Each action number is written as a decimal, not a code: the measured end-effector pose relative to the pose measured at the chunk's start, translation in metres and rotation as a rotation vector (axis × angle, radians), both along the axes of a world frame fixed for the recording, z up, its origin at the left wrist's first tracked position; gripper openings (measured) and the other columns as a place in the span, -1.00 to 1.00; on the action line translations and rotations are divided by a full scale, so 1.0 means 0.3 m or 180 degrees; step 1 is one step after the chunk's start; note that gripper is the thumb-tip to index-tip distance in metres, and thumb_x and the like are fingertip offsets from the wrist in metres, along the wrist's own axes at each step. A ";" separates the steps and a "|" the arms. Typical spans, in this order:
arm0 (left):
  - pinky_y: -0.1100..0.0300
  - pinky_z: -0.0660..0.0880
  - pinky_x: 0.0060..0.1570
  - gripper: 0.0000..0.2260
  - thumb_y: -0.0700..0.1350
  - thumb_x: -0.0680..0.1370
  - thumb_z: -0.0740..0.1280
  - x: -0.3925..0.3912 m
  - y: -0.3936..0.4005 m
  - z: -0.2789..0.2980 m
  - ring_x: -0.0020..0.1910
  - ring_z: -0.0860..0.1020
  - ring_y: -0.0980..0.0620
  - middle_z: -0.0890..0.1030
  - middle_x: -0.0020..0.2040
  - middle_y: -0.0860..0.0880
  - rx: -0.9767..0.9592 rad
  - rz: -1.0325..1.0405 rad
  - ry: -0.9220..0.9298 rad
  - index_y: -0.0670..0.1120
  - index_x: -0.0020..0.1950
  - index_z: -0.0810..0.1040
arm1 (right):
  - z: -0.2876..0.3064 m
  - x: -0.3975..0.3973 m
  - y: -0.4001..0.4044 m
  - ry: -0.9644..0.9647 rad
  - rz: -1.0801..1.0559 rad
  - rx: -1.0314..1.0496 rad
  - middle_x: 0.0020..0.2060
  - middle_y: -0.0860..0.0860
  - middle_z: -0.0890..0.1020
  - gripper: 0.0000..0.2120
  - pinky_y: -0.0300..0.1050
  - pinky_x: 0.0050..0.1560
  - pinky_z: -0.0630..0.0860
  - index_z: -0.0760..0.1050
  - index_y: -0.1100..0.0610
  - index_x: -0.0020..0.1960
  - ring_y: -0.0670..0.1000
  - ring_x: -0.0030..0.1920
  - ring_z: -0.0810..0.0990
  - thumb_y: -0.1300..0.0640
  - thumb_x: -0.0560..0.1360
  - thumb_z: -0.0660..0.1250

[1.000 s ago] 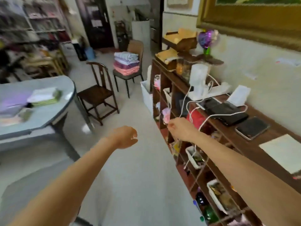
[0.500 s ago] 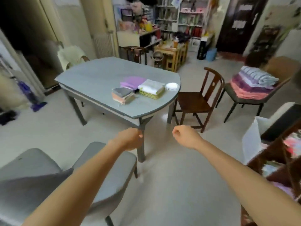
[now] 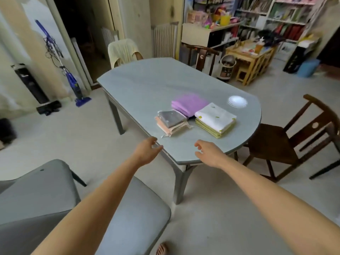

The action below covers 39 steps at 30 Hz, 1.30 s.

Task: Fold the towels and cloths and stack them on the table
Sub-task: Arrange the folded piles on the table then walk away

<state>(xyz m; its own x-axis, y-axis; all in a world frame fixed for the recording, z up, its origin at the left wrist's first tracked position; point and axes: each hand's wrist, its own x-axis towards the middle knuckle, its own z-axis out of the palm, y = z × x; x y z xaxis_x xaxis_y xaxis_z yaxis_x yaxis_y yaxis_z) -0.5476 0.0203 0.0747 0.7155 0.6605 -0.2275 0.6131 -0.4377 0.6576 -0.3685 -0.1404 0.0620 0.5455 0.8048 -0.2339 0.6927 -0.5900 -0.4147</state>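
Three folded piles lie on the grey table (image 3: 147, 85) near its right end: a grey cloth on peach ones (image 3: 171, 122), a purple towel (image 3: 189, 103) behind, and a white cloth with green specks on green ones (image 3: 215, 118). My left hand (image 3: 147, 150) hovers at the table's near edge with relaxed fingers, holding nothing. My right hand (image 3: 207, 152) hovers over the near corner, fingers loosely spread and empty. Both hands stay short of the piles.
A small white dish (image 3: 237, 101) sits right of the piles. A grey padded chair (image 3: 55, 199) stands at lower left, a dark wooden chair (image 3: 294, 140) at the table's right end. A cream-draped chair (image 3: 123, 50) and another wooden chair (image 3: 202, 54) stand behind the table.
My view has swung left from the wall shelf to the table and I have come closer. Both fists have loosened into relaxed, spread fingers near the table edge.
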 end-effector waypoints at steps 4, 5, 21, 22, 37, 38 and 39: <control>0.06 0.40 0.28 -0.51 0.03 0.59 0.29 0.191 0.203 -0.010 0.31 0.45 -0.10 0.43 0.38 -0.14 -0.0535 0.0472 -0.0272 -0.17 0.45 0.33 | -0.005 0.183 0.218 -0.0084 0.0036 0.0002 0.32 0.09 0.46 -0.61 -0.05 0.25 0.41 0.33 0.15 0.38 0.09 0.27 0.46 0.07 0.59 0.21; 0.06 0.41 0.27 -0.51 0.04 0.58 0.29 0.237 0.251 -0.018 0.30 0.45 -0.10 0.43 0.38 -0.13 -0.0680 0.0632 -0.0361 -0.16 0.45 0.33 | -0.010 0.231 0.271 -0.0130 0.0046 0.0051 0.33 0.09 0.45 -0.61 -0.05 0.26 0.40 0.33 0.16 0.39 0.09 0.28 0.45 0.06 0.59 0.21; 0.06 0.44 0.19 -0.40 0.28 0.49 0.30 0.773 0.592 -0.353 0.21 0.48 -0.04 0.50 0.22 0.00 -0.2913 0.2723 -0.0620 -0.14 0.33 0.42 | -0.325 0.736 0.932 -0.0166 0.2577 -0.0346 0.50 -0.06 -0.31 -0.06 -0.18 0.44 -0.34 -0.25 0.04 0.56 -0.07 0.49 -0.34 -0.34 0.47 0.22; 0.08 0.47 0.15 -0.40 0.30 0.47 0.30 0.807 0.605 -0.365 0.14 0.53 -0.01 0.56 0.15 0.00 -0.2933 0.2828 -0.0638 -0.14 0.28 0.48 | -0.344 0.759 0.956 -0.0178 0.2726 -0.0365 0.47 -0.08 -0.37 0.00 -0.20 0.40 -0.39 -0.29 0.04 0.55 -0.09 0.46 -0.40 -0.37 0.44 0.22; 0.12 0.59 -0.06 -0.46 0.25 0.44 0.38 0.988 0.717 -0.416 -0.04 0.63 -0.08 0.66 0.01 -0.12 -0.3617 0.3652 -0.0776 -0.17 0.17 0.57 | -0.442 0.948 1.089 0.0221 0.3173 0.0004 0.51 -0.17 -0.27 0.15 -0.21 0.49 -0.27 -0.36 -0.07 0.51 -0.18 0.49 -0.34 -0.34 0.28 0.39; 0.17 0.58 -0.20 -0.46 0.26 0.46 0.35 0.992 0.727 -0.412 -0.08 0.63 -0.06 0.65 -0.01 -0.12 -0.3628 0.3650 -0.0787 -0.17 0.16 0.56 | -0.428 0.949 1.088 0.0230 0.3060 0.0234 0.54 -0.15 -0.09 0.11 -0.17 0.52 -0.10 -0.22 -0.04 0.56 -0.16 0.52 -0.16 -0.35 0.27 0.37; 0.23 0.53 -0.33 -0.46 0.28 0.47 0.32 0.985 0.734 -0.396 -0.14 0.62 -0.03 0.65 -0.05 -0.11 -0.3604 0.3690 -0.0845 -0.18 0.12 0.57 | -0.413 0.942 1.092 0.0158 0.3009 0.0553 0.52 -0.11 0.12 0.05 -0.13 0.49 0.05 -0.06 -0.01 0.56 -0.12 0.51 0.03 -0.36 0.26 0.34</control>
<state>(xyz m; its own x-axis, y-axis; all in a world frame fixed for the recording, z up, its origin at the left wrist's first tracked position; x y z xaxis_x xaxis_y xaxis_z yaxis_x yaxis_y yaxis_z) -0.2520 0.2406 -0.0440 0.0827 0.4321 -0.8980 0.0756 0.8958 0.4380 -0.0860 0.1872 -0.0620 -0.3539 0.9323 -0.0754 0.8297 0.2757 -0.4853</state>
